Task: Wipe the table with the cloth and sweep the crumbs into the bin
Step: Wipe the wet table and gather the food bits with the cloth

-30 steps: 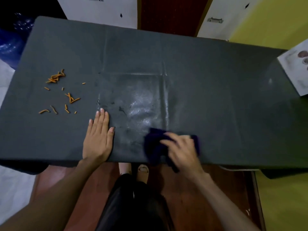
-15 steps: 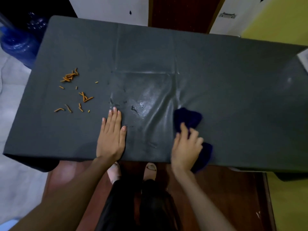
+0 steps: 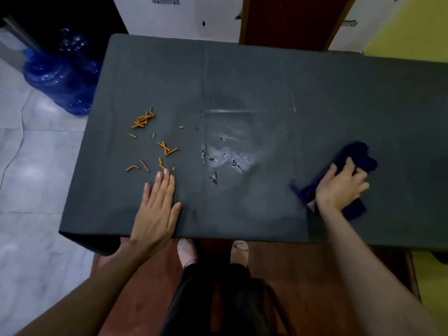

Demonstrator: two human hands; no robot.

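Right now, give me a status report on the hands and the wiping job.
Left hand flat on table. Right hand gripping dark blue cloth. Wet patch unwiped, orange crumbs unswept. No bin visible.

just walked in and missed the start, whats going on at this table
A person is wiping a dark-covered table. The right hand presses a dark blue cloth onto the table's right part, while the left hand lies flat near the front edge. A wet patch shines in the middle, and orange crumbs lie scattered just beyond the left fingertips, not yet swept up. No bin is in view.
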